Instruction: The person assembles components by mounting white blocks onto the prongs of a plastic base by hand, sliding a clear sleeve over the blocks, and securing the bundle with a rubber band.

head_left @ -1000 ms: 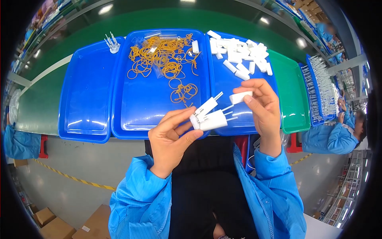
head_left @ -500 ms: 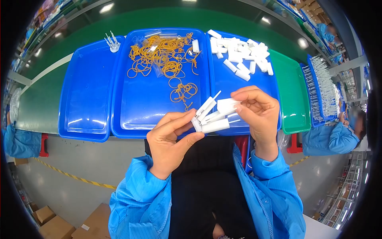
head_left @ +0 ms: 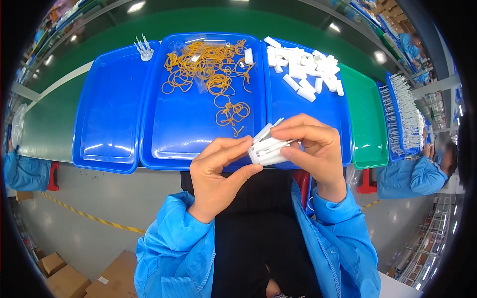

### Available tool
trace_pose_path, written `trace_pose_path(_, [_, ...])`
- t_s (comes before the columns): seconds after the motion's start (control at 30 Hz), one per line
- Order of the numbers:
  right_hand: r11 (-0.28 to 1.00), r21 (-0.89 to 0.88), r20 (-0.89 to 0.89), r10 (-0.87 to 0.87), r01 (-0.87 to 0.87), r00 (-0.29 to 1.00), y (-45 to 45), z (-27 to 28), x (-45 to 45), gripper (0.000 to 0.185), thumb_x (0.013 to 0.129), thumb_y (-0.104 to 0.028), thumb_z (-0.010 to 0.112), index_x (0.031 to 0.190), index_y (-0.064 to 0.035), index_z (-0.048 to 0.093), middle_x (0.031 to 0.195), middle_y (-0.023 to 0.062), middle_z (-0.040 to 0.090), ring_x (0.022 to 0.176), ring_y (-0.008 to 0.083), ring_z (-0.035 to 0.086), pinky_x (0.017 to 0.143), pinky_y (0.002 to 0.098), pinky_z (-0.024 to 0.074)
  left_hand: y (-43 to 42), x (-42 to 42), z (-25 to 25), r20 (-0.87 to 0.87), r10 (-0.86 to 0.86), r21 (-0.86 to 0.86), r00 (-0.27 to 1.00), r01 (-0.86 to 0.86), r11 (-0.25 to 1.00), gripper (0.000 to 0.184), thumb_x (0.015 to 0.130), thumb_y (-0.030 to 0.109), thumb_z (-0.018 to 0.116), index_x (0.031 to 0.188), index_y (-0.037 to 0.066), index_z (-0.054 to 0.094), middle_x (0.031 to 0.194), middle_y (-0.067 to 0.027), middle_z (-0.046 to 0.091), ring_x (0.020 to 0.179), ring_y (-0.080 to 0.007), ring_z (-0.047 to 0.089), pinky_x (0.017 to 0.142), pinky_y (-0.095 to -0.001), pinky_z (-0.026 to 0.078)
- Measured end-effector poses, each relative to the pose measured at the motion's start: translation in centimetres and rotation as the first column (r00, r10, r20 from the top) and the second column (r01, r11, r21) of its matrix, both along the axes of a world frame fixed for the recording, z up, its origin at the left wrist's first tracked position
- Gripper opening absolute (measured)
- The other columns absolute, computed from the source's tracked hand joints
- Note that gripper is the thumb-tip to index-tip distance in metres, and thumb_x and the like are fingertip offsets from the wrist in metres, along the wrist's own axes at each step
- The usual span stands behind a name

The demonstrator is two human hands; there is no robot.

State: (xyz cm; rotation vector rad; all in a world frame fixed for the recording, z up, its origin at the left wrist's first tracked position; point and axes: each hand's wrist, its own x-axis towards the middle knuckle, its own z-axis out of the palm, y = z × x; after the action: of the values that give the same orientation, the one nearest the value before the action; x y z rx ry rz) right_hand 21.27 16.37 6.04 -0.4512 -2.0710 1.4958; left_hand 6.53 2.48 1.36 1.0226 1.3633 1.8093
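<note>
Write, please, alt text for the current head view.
A person's left hand and right hand hold a white assembly between them, near three blue trays. The middle tray holds mostly orange bands; the right tray holds piled white blocks.

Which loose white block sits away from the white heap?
The white block in the middle blue tray, near its far right corner beside the orange bands. The other loose blocks lie heaped in the right-hand tray.

I can see a white pronged piece [head_left: 267, 145] held aslant in the near middle, its base [head_left: 253, 155] at left; white sleeves [head_left: 273, 159] bunch on it, reaching right, their right ends partly hidden.
</note>
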Motion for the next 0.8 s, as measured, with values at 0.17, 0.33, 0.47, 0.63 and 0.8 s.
trace_pose_path(0.17, [0.968,-0.240,-0.098,0.053,-0.076,0.994,-0.1,0.1,-0.1,0.024,0.077,0.000,0.066,0.100,0.0031,0.068,0.101,0.0153,0.065,0.098,0.0230,0.063,0.084,0.0322,0.0500,0.1,-0.1,0.5,-0.072,0.033,0.011,0.997,-0.032,0.999,0.041,0.071,-0.010,0.073,0.111,0.000,0.065,0.111,-0.0132,0.060,0.103,-0.0224,0.062,0.086,-0.0311,0.056])
trace_pose_path(0.33, [0.997,-0.061,-0.095,-0.043,0.037,0.995,4.4,-0.3,2.0,0.025,0.085,-0.018,0.062,0.100,0.0012,0.067,0.099,0.0143,0.067,0.095,0.0213,0.062,0.085,0.0330,0.0460,0.1,-0.4,0.1,0.041,-0.012,0.050,0.999,0.010,0.999,0.042,0.074,-0.016,0.065,0.114,-0.004,0.060,0.125,-0.0175,0.050,0.111,-0.0287,0.057,0.089,-0.0366,0.055])
trace_pose_path(0.47, [0.828,0.444,0.088,-0.420,0.342,0.903,8.3,-3.0,1.5,0.023,0.081,-0.004,0.063,0.104,-0.0038,0.065,0.099,0.0102,0.065,0.089,0.0234,0.063,0.080,0.0309,0.0473,0.1,-0.3,0.4,0.095,-0.005,0.075,0.995,-0.002,0.997,0.038,0.075,-0.014,0.066,0.111,-0.001,0.063,0.123,-0.0159,0.052,0.110,-0.0279,0.058,0.088,-0.0354,0.057])
trace_pose_path(0.63, [0.536,0.837,0.292,-0.609,0.111,0.738,9.1,-5.8,1.6,0.031,0.074,-0.003,0.067,0.105,-0.0055,0.061,0.093,0.0138,0.062,0.080,0.0328,0.060,0.075,0.0382,0.0493,-0.2,-0.7,0.0,0.086,-0.031,0.101,0.996,0.022,0.995,0.032,0.076,-0.012,0.067,0.107,-0.002,0.065,0.123,-0.0160,0.051,0.111,-0.0277,0.057,0.089,-0.0358,0.056])
trace_pose_path(0.8, [0.746,0.528,0.301,-0.612,0.406,0.731,6.5,-2.7,0.9,0.019,0.081,0.000,0.059,0.099,-0.0030,0.059,0.090,0.0122,0.065,0.084,0.0239,0.064,0.072,0.0308,0.0483,0.0,-0.6,-0.1,0.095,0.001,0.105,0.996,-0.011,0.994,0.029,0.077,-0.010,0.068,0.105,-0.002,0.066,0.122,-0.0157,0.052,0.109,-0.0262,0.058,0.090,-0.0351,0.055])
